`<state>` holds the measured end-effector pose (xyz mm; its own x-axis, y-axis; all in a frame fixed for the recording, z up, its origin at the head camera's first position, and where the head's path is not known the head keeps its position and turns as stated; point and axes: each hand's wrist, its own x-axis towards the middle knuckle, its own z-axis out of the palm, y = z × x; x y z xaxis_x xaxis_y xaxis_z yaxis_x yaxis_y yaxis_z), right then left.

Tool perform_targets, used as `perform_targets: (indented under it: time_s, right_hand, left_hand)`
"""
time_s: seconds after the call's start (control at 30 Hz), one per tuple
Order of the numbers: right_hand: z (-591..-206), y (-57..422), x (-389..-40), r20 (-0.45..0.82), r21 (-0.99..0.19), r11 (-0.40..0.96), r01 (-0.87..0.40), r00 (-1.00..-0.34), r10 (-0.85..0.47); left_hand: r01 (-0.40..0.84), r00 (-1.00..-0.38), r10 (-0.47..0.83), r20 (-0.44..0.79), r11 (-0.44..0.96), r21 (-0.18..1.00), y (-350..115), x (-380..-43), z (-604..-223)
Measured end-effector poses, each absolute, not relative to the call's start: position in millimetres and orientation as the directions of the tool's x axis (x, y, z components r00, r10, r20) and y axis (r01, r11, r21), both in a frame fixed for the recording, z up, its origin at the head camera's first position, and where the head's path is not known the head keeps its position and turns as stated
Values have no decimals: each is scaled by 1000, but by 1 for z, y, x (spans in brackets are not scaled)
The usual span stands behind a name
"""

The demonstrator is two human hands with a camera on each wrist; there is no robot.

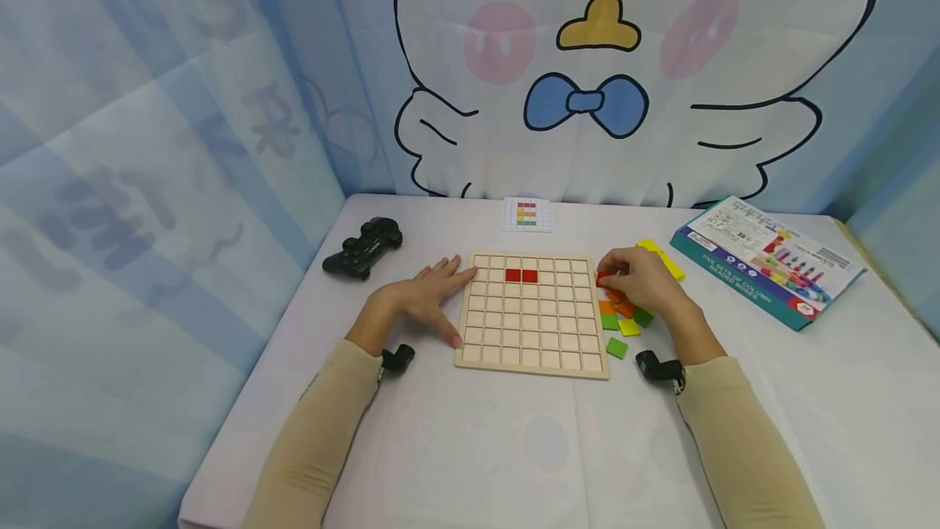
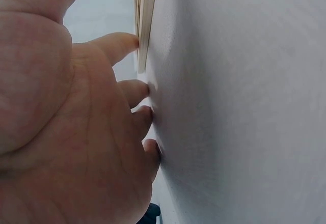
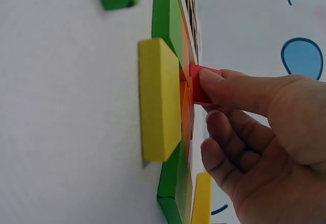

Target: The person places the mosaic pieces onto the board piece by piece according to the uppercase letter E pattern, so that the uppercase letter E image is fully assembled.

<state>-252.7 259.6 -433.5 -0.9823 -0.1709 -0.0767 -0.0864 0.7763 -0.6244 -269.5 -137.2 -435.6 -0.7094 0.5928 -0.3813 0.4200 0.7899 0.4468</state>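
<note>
A wooden grid board (image 1: 532, 333) lies on the table, with two red square tiles (image 1: 521, 276) side by side in its second row from the back. My left hand (image 1: 426, 292) rests at the board's left edge, fingers spread; in the left wrist view one fingertip touches the wooden rim (image 2: 147, 25). Between thumb and index finger, my right hand (image 1: 639, 277) pinches a red tile (image 3: 202, 84) beside the board's right edge. Beneath and near that hand lie loose orange tiles (image 1: 624, 308), green tiles (image 1: 617, 348) and yellow tiles (image 1: 628, 327).
Behind the board lies a small pattern card (image 1: 526, 215) with coloured squares. A black game controller (image 1: 363, 248) is at the back left. At the back right lies a teal-edged box (image 1: 767, 260). Yellow pieces (image 1: 661, 258) sit just beyond my right hand.
</note>
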Motion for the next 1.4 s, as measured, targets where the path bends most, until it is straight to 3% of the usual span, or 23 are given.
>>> perform_targets:
  time_s: [0.47, 0.93, 1.17, 1.4]
  right_hand:
    - [-432, 262, -253, 1, -684, 721, -106, -990, -144]
    - [-420, 251, -249, 83, -886, 440, -144, -985, -154]
    - [-417, 242, -249, 13, -930, 360, -78, -984, -178]
    - [-419, 234, -248, -20, -924, 375, -75, -970, -243]
  left_hand:
    - [417, -709, 590, -385, 792, 445, -137, -270, -435]
    - [413, -710, 592, -383, 789, 455, -136, -270, -435]
    - [410, -709, 592, -383, 788, 459, -137, -269, -434]
    - [410, -708, 593, -383, 787, 461, -137, -269, -434]
